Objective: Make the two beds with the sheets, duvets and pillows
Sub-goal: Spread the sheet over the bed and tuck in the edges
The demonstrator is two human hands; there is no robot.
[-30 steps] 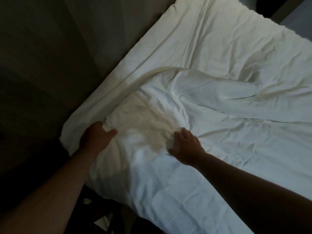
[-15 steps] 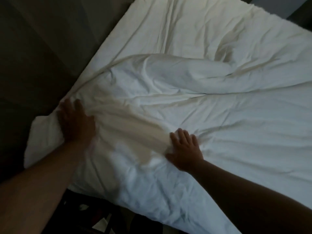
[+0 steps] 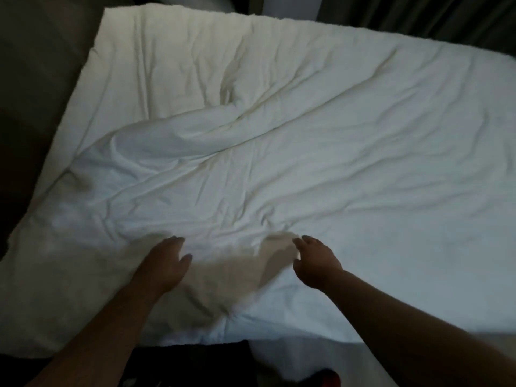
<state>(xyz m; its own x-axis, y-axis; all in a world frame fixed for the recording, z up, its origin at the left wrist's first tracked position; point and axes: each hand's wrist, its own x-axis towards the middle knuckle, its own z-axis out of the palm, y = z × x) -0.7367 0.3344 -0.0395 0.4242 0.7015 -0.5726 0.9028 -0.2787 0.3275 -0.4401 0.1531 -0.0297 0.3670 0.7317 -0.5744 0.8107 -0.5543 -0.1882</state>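
Had the white, crumpled fabric duvet (image 3: pixel 279 169) spread wide, filling most of the view, its near edge hanging toward the body. Pressed on it near that edge with the left hand (image 3: pixel 164 263), fingers straight. Set the right hand (image 3: pixel 315 263) alongside, fingers loose, gripping nothing; possibly just off the cloth, too blurred to say. Judged spreading nearly done. Still to flatten: the long raised fold (image 3: pixel 195 135) and many creases. Saw no pillows.

The duvet (image 3: pixel 279 163) lies spread over the bed, filling most of the view. Near its front edge the left hand (image 3: pixel 164 263) rests on it, with the right hand (image 3: pixel 315 261) beside it, further right.
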